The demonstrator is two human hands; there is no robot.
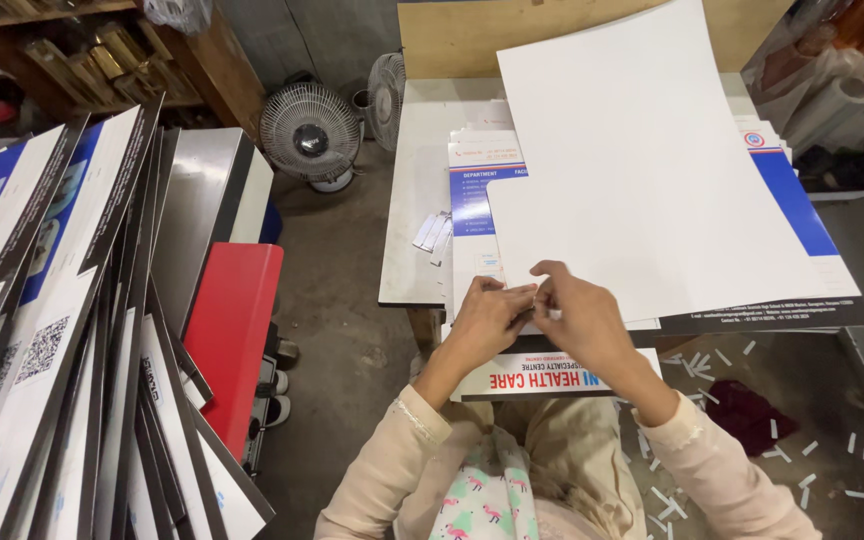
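A cluttered workshop with a grey concrete floor (337, 300) surrounds a pale worktable (414, 200). At its near edge, the left hand (487, 318) and right hand (577, 315) pinch the near-left corner of a large white rectangular board (642, 160), which lies atop printed blue-and-white boards (792, 215). Far left stands a white table fan (310, 135).

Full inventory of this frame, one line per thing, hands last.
white sheet: 1, white, top of the stack, near corner under both hands
printed boards: several, white and blue, stacked beneath the sheet
table: 1, pale, under the stack
fans: 2, white, floor beside the table
leaning boards: many, white with black edges, left
red panel: 1, red, beside the leaning boards
paper strips: many, white, floor at right
left hand: 1, pinching the sheet corner
right hand: 1, pinching the same corner
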